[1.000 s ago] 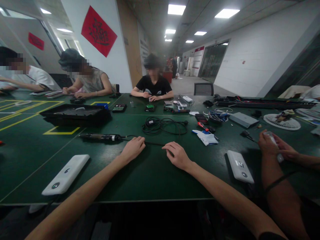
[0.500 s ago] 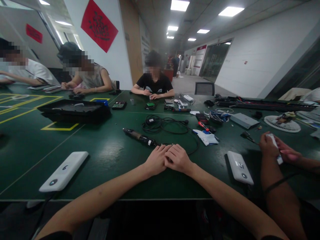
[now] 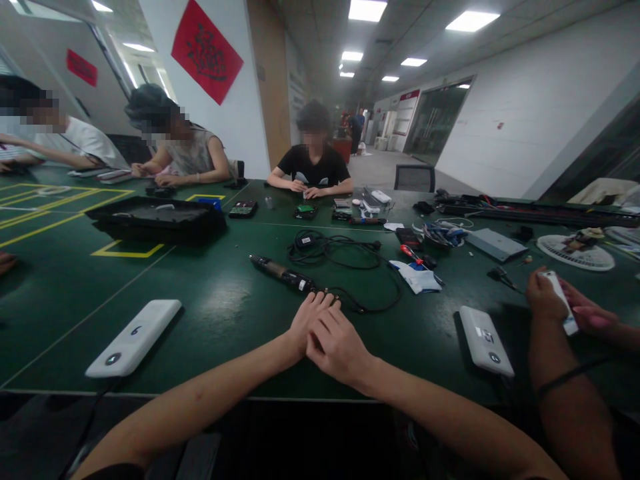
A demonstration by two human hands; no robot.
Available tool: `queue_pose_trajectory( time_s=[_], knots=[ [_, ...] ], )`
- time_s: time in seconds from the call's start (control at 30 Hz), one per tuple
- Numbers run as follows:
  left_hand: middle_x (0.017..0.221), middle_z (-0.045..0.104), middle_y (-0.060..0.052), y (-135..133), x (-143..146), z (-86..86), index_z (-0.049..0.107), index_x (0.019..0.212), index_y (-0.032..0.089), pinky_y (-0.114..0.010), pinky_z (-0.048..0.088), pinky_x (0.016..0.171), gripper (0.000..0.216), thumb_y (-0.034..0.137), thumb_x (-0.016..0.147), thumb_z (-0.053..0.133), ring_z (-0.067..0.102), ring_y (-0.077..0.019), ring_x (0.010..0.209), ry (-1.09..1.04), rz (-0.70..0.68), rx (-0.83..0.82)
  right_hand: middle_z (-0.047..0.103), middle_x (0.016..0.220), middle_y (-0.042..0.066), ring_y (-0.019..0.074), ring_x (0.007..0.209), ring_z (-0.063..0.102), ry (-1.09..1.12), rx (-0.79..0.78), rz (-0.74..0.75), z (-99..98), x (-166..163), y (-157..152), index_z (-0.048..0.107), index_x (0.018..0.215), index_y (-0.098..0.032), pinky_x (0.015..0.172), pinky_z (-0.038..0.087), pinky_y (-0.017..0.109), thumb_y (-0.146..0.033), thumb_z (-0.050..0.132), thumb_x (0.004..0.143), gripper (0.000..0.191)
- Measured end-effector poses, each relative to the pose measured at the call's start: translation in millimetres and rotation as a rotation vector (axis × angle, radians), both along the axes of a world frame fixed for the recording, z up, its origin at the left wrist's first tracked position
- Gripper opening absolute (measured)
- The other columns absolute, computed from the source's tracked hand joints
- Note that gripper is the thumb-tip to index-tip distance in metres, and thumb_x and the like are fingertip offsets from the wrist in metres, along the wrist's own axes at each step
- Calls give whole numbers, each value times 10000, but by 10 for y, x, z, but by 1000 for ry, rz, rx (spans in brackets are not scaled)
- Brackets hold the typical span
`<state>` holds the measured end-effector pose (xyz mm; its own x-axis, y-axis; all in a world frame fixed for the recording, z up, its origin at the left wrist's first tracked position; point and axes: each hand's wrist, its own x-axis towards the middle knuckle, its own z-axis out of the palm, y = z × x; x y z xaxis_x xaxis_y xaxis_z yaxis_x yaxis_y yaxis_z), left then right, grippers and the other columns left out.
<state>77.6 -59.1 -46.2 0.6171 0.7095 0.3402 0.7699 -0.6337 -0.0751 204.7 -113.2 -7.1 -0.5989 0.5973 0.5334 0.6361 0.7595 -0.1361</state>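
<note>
My left hand point(image 3: 305, 320) lies flat on the green table, its fingers stretched forward and partly covered. Across its back rests my right hand point(image 3: 343, 343), fingers extended and loosely apart, with nothing visible in them. Just beyond the fingertips lie small brass-coloured pieces point(image 3: 331, 291), too small to name. An electric screwdriver point(image 3: 280, 272) with a black body lies slanted past my left fingers, its tip pointing away to the left. From its rear end a black cable point(image 3: 373, 310) curves right towards a coiled bundle.
White power banks stand left point(image 3: 134, 339) and right point(image 3: 485, 341). A co-worker's hands point(image 3: 550, 300) hold a white device at the right. Farther back are a black tray point(image 3: 157, 223), a red-handled screwdriver point(image 3: 411, 255) and a white fan grille point(image 3: 575, 255). Several people sit around the table.
My right hand has slid left and nearer over my left hand, uncovering the small brass-coloured pieces beyond the fingertips. The view has shifted slightly.
</note>
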Motion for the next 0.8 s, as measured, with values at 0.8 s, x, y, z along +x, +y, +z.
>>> queue_pose_trajectory(
  time_s=[0.8],
  knots=[
    [1372,603,-106,-24,-43,49,599,1376,227,-451,459,1001,377,277,1007,544,541,-301,1197,57,33,36,614,1194,157,306,1131,552,-9,-148,-268,175,-66,-189,637,1110,-152,1042,499,515,-174,560,953,176]
  ],
)
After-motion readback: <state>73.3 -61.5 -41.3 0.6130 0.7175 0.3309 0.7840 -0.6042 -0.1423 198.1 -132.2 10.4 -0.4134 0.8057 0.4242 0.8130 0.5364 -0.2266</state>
